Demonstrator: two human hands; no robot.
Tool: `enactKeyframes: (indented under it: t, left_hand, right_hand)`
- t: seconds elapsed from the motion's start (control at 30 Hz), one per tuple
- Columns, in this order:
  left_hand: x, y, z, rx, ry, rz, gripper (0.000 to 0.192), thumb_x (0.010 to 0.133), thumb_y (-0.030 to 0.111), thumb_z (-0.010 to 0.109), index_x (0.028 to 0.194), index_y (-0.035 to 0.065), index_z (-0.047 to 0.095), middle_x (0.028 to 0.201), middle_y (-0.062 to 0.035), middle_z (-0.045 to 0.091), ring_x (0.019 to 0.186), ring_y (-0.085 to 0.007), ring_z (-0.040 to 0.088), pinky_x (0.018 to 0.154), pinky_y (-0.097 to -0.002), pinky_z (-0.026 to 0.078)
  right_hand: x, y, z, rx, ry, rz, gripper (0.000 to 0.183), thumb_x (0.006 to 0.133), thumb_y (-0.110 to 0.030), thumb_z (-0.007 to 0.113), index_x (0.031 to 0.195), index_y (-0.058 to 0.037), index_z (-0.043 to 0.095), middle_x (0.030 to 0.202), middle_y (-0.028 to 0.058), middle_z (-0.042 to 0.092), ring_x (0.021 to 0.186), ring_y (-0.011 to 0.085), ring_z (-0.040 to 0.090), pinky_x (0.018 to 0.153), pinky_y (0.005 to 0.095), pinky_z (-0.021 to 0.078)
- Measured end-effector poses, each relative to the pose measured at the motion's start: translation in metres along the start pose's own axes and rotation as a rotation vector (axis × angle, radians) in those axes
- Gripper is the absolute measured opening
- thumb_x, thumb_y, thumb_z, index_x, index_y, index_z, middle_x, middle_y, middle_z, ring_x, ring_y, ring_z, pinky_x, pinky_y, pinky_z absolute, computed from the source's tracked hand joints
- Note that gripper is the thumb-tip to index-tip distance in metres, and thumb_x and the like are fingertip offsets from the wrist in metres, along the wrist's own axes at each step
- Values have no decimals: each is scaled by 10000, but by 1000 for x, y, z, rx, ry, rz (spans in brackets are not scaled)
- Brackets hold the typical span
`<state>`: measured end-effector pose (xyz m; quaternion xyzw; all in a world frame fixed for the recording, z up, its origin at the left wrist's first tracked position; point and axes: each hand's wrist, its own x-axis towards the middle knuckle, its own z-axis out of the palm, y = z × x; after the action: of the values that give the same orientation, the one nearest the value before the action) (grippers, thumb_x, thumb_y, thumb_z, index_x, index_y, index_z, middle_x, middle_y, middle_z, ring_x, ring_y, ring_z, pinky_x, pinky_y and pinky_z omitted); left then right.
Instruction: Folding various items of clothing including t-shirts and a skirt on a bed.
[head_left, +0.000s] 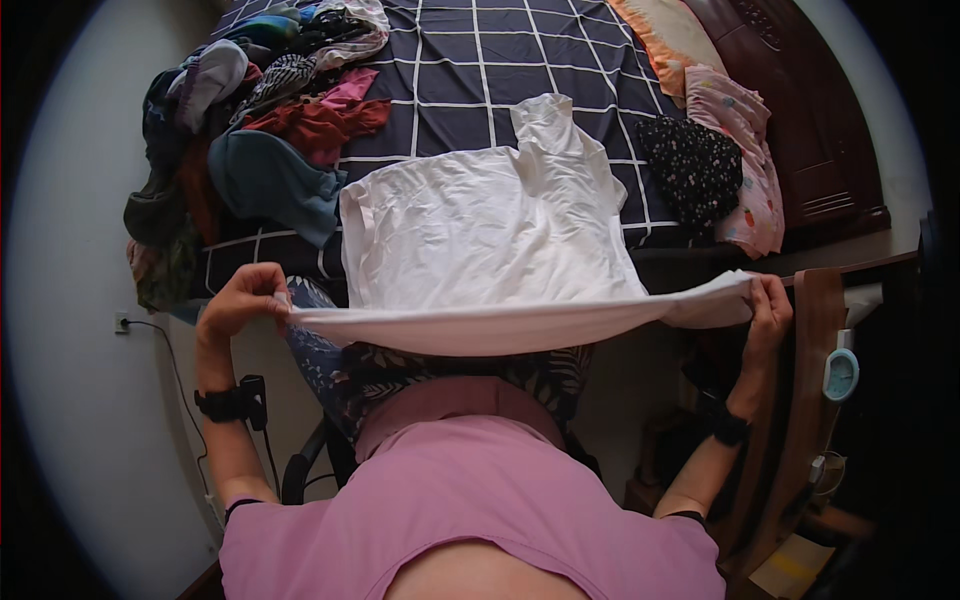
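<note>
A white shirt (480, 225) lies partly on the bed, its near side lifted and stretched taut above my lap. My left hand (244, 300) pinches one end of this raised edge between thumb and fingers. At the opposite end, my right hand (769, 307) grips the white fabric, some fingers hidden behind it. The raised part sags a little in the middle. On the bed, the shirt's far part is spread out and wrinkled, with one narrow section reaching away from me.
A dark checked bedsheet (450, 75) covers the bed. Heaped clothes (292, 112) lie at the left, including a blue-grey garment (274, 180). At the right are a black floral cloth (690, 169) and a pink printed cloth (750, 180). A wooden desk edge (814, 345) stands beside my right arm.
</note>
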<state>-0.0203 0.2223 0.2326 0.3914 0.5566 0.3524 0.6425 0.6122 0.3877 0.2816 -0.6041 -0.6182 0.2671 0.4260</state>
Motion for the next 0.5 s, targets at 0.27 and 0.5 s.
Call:
enactKeyframes:
  t: [0.27,0.5]
  left_hand:
    - [125,-29,-50,-51,584,122,163,816,91,678,849,45,525,745,-66,623,578,-165,649,560,-262,555]
    - [170,-79,-40,471,944,302,205,797,48,661,966,13,548,801,-60,615,639,-102,592,558,-226,479]
  right_hand:
    - [149,-1,167,-294,-47,-379,116,834,-116,609,850,-2,607,768,160,639,710,229,642,633,338,478]
    - [149,40,237,-210,-140,-240,401,773,-120,697,1151,-42,590,1106,137,629,903,238,656,773,316,518]
